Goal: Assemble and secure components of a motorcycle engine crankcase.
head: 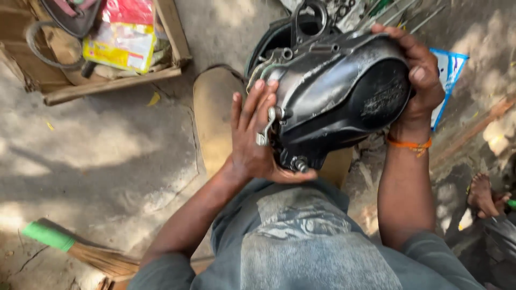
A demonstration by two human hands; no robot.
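A black engine side cover (336, 91), dusty and scuffed, is held up in the air between both hands, above the person's grey-clad lap and a tan block (212, 115) on the ground behind it. The left hand (255, 137) lies flat against the cover's left end, fingers spread upward over the rim and a small silver lever (267, 129), with the palm cupped under the lower edge near a protruding bolt; it presses and supports rather than closes around anything. The right hand (422, 72) wraps over the cover's upper right curve, fingers hooked across the top and thumb on the rounded face, clamped firmly on the casing. The cover thus sits between the two palms, its bulged outer face turned toward the camera. An orange thread band (409, 144) circles the right wrist. On the ground lie a wooden crate (115, 83) with a yellow-and-red packet (121, 45) at upper left, a broom with a green-wrapped handle (75, 247) at lower left, and a blue-and-white packet (449, 72) just behind the right hand.
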